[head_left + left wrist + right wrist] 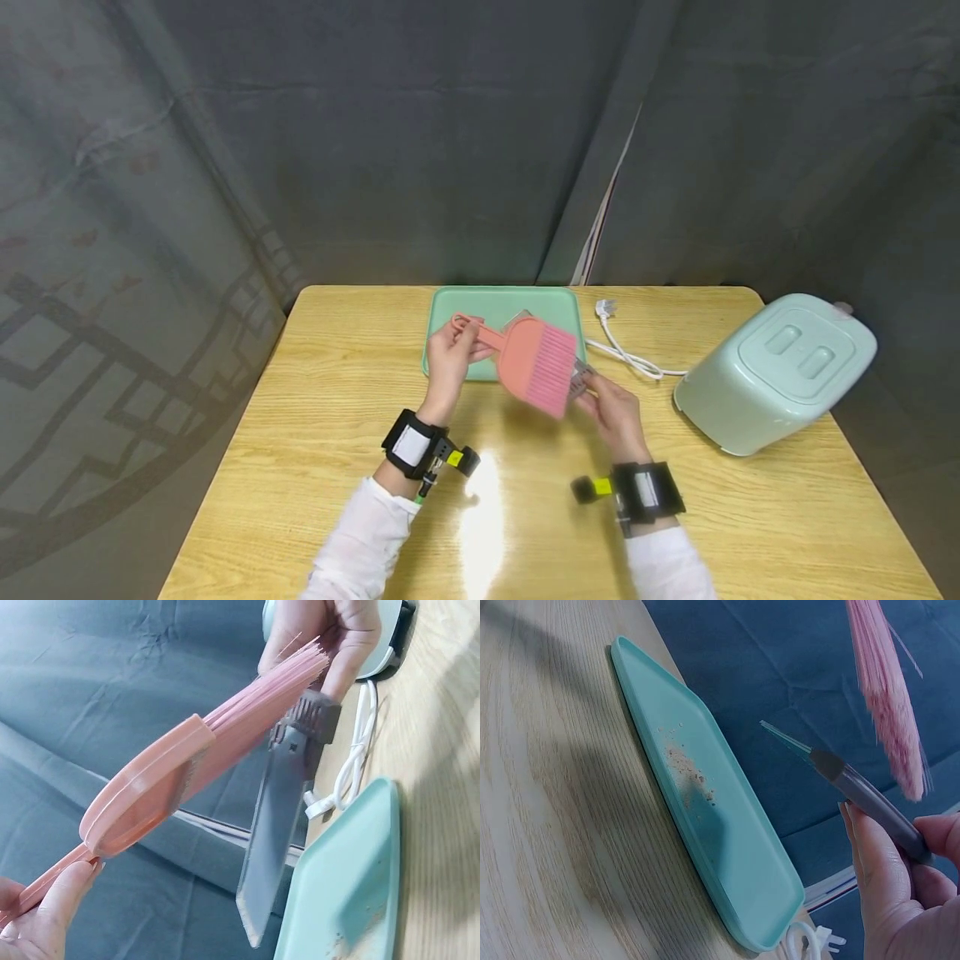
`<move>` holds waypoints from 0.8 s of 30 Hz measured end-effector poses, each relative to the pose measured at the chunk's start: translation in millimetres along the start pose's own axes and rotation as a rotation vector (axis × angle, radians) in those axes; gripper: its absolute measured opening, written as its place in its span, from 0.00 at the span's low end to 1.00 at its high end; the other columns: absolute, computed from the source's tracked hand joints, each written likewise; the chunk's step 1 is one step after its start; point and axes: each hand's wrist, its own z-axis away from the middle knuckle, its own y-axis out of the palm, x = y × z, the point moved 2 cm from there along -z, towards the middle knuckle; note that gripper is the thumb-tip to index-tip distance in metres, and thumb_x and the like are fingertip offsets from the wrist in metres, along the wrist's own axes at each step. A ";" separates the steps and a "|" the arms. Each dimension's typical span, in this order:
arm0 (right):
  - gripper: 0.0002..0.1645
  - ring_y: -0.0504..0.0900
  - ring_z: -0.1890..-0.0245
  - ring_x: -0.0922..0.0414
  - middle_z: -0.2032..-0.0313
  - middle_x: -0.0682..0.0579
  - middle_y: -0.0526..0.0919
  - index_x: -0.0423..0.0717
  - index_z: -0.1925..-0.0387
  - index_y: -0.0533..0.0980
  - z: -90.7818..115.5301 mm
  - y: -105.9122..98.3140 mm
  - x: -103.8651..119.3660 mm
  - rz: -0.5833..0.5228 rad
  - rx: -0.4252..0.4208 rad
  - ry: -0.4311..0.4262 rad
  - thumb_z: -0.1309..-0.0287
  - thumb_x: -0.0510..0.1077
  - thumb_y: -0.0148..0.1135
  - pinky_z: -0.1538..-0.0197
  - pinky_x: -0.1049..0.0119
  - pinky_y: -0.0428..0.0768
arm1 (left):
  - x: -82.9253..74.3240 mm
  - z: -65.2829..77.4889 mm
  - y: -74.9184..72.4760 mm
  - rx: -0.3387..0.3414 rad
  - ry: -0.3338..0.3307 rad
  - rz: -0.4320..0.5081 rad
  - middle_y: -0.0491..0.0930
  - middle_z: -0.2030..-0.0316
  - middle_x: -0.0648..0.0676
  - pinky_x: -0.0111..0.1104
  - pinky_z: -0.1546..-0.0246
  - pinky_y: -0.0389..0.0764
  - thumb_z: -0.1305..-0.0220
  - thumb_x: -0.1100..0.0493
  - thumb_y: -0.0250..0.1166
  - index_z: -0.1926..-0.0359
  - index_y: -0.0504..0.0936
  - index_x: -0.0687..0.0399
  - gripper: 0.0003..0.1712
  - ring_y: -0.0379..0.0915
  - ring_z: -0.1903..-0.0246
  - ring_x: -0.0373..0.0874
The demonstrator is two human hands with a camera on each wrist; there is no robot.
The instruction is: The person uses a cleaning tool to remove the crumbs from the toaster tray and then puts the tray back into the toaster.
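My left hand (448, 362) grips a pink hand brush (520, 358) by its looped handle, above the front of a mint-green tray (487, 300). The brush's bristles (262, 697) point right, toward my right hand (618, 417). Between thumb and fingers, the right hand pinches a flat grey scraper-like tool (274, 825) with a ribbed grip and a long thin blade. In the head view the brush hides most of this tool. Brown crumbs (686, 772) lie scattered on the tray below, seen in the right wrist view.
A pale green toaster (772, 375), its lid on, stands at the table's right side. Its white cord (637, 362) and plug (605, 308) lie between it and the tray. Dark curtains (420, 167) hang behind the wooden table (330, 417).
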 end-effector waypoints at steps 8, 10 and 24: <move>0.10 0.88 0.64 0.63 0.68 0.58 0.87 0.46 0.58 0.80 -1.1 -1.4 -1.0 0.003 -0.001 -0.004 0.28 0.32 0.54 0.47 0.72 0.85 | 10.1 -1.1 3.0 -0.025 -0.026 -0.018 0.84 0.68 0.72 0.29 0.68 0.90 0.27 0.70 0.53 0.54 0.78 0.83 0.14 0.82 0.79 0.31; 0.11 0.88 0.63 0.63 0.66 0.58 0.88 0.43 0.49 0.79 -1.0 -1.6 -1.3 0.012 0.002 -0.003 0.27 0.33 0.53 0.46 0.72 0.85 | 11.9 -1.1 1.7 -0.028 -0.024 -0.020 0.84 0.68 0.72 0.30 0.68 0.90 0.27 0.70 0.53 0.53 0.77 0.83 0.14 0.82 0.79 0.31; 0.26 0.88 0.61 0.65 0.33 0.33 0.66 0.29 0.31 0.60 -2.0 -2.8 -2.9 0.045 0.000 0.003 0.25 0.34 0.50 0.42 0.72 0.82 | 19.5 -12.8 -15.2 -0.083 -0.003 -0.075 0.84 0.68 0.72 0.27 0.70 0.90 0.27 0.70 0.52 0.54 0.78 0.83 0.14 0.81 0.79 0.30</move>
